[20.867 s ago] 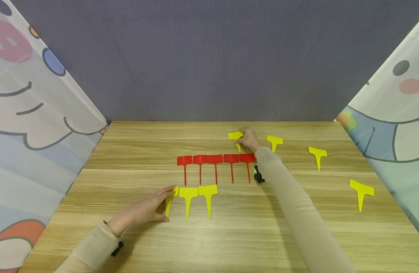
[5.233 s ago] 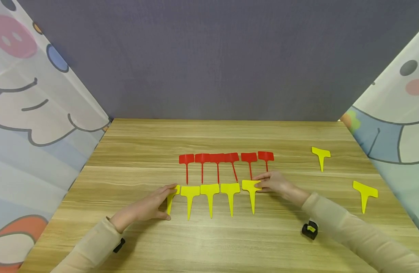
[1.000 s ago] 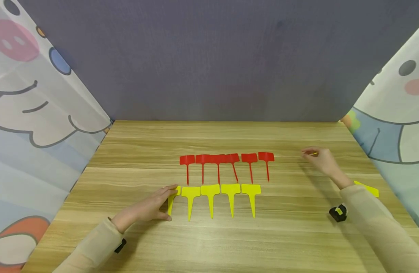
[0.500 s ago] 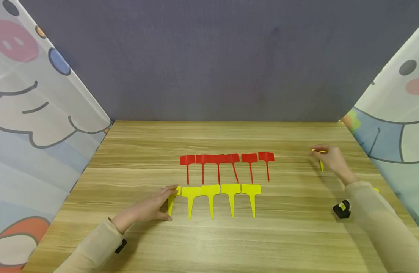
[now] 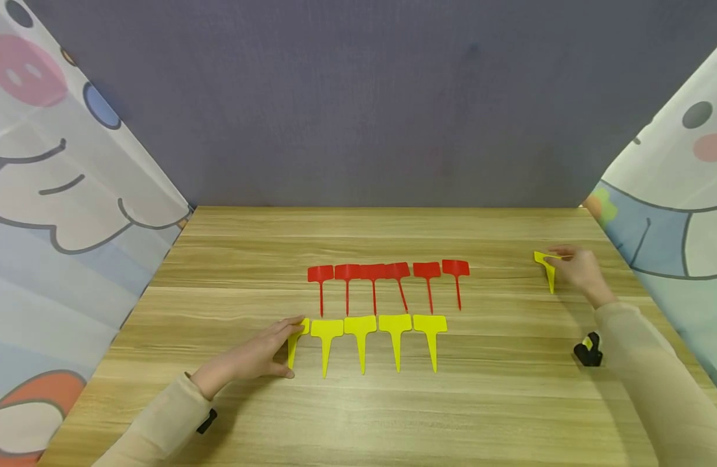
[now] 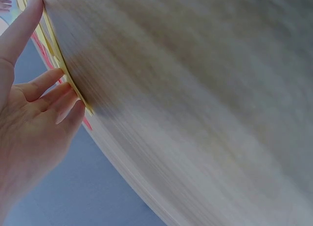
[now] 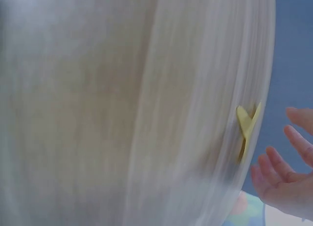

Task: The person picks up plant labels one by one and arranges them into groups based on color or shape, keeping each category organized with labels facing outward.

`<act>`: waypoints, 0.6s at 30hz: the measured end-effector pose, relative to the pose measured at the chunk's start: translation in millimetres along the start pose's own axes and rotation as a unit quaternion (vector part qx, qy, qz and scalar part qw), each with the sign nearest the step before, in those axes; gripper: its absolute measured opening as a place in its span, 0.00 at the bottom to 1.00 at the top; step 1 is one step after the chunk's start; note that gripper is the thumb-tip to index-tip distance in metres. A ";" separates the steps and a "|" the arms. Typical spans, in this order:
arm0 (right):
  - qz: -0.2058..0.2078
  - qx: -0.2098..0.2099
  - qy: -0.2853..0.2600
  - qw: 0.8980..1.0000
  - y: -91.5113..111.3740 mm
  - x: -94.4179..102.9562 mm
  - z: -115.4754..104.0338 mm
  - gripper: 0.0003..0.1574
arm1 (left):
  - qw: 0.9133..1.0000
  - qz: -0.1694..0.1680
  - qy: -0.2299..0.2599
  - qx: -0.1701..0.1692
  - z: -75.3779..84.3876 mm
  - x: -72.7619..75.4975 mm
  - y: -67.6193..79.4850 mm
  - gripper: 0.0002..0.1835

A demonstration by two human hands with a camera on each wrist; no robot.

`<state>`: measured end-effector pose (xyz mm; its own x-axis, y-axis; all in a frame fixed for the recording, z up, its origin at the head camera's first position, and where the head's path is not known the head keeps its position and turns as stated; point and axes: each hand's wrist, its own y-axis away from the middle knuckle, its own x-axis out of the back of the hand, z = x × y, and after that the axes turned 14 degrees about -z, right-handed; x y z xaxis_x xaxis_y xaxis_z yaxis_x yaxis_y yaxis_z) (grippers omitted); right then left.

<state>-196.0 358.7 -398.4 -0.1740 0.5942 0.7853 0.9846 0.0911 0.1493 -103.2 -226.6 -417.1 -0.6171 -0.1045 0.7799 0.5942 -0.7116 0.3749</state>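
Note:
Yellow T-shaped plant labels lie in a row on the wooden table. My left hand rests at the leftmost yellow plant label, fingers on its head and thumb near its pointed end, partly hiding it. The left wrist view shows those fingertips along the edge of the label. At the far right, my right hand reaches to another yellow plant label, fingertips beside its head. In the right wrist view that label stands apart from the loosely spread fingers of the hand.
Behind the yellow row lies a row of red plant labels with thin stems, some heads overlapping. A dark grey panel closes off the table's back edge. Cartoon-printed curtains hang at both sides. Each wrist bears a black device.
The yellow row has grown rightward to several labels. Over the last second, my right hand lowered the far-right label it held and drew back to the right. My left hand stays put.

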 end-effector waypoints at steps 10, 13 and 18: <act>-0.024 -0.025 0.008 0.999 -7.0 4.1 7.5 0.31 | 1.000 0.001 -0.005 -0.002 0.2 0.8 0.0 0.41; -0.024 -0.029 0.004 0.999 -9.5 4.1 10.6 0.31 | 1.000 0.002 -0.007 -0.002 -0.3 0.5 -0.1 0.41; -0.031 -0.034 0.007 0.999 -12.5 5.4 15.8 0.33 | 1.000 0.003 -0.005 -0.003 -0.2 0.4 0.1 0.41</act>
<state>-208.9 373.4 -405.5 -0.2358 0.5775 0.7815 0.9685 0.0735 0.2380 -103.5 -226.8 -416.9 -0.6082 -0.1014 0.7873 0.5948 -0.7150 0.3674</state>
